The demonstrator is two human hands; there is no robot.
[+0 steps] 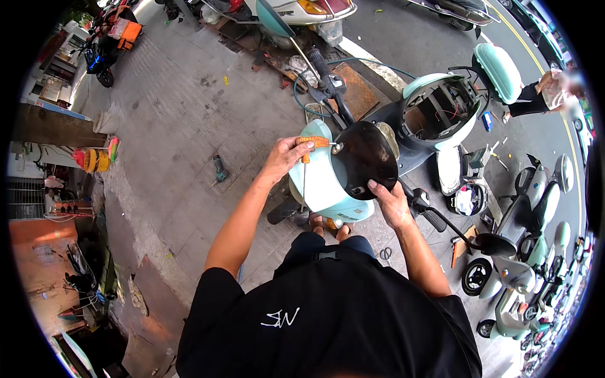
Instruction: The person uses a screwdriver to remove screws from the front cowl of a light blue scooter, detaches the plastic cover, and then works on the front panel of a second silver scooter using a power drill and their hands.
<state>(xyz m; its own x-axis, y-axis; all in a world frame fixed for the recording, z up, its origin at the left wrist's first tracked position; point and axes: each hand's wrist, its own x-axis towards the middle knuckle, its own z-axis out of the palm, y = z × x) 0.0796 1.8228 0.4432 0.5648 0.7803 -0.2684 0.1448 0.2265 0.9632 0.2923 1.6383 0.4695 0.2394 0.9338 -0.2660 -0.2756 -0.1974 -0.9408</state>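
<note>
My left hand (290, 159) is closed around an orange-handled screwdriver (315, 142). Its short shaft points right, to a metal fitting (337, 148) at the left edge of a dark curved panel (368, 157). Below the same hand, a second orange handle (306, 158) shows with a long thin shaft running down; whether it is a separate tool I cannot tell. My right hand (391, 203) grips the lower right edge of the dark panel, thumb on top. The panel lies against the pale mint front cover (315, 183) of a scooter, between its handlebars.
The scooter's open body (441, 110) shows loose wires, with a mint top box (498, 72) behind. Mirrors (495, 244) stick out from the handlebars. A green power drill (219, 170) and scissors (386, 254) lie on the pavement. Parked scooters (513, 271) line the right; a person (548, 94) stands farther off.
</note>
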